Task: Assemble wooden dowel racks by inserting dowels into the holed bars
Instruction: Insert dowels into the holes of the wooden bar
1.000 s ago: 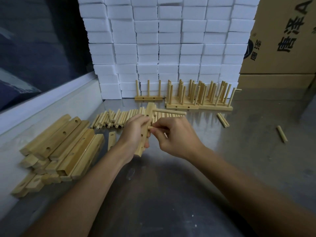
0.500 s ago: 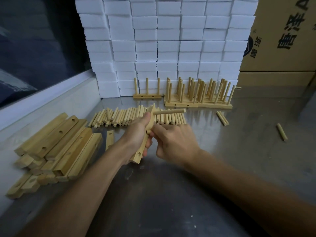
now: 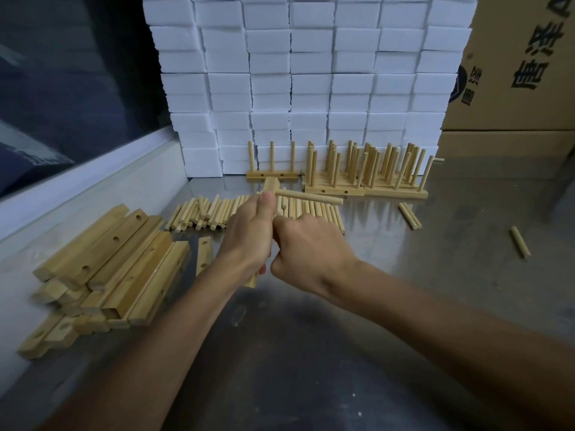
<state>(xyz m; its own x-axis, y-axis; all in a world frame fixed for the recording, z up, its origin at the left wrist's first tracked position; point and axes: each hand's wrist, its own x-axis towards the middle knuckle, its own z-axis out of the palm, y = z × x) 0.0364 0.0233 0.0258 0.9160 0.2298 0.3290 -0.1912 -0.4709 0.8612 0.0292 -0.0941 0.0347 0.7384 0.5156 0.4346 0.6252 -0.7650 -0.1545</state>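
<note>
My left hand [image 3: 249, 237] grips a holed wooden bar [image 3: 270, 185] held lengthwise above the metal table; its top end and bottom end show past the hand. One dowel [image 3: 311, 198] sticks out of the bar near its top, pointing right. My right hand [image 3: 308, 247] is curled tight against the bar's middle, and what its fingers hold is hidden. A row of loose dowels [image 3: 211, 213] lies behind my hands. Spare holed bars [image 3: 115, 259] are piled at the left.
Finished racks [image 3: 364, 172] with upright dowels stand at the back against a wall of white foam blocks [image 3: 311, 88]. A cardboard box [image 3: 522, 73] is at the right. Stray dowels [image 3: 410, 215] and one single dowel [image 3: 519, 242] lie on the right of the table [image 3: 404, 306].
My right hand has pushed in closer to the bar and the dowel end it pinched is no longer visible. The bar and both hands moved slightly away from me.
</note>
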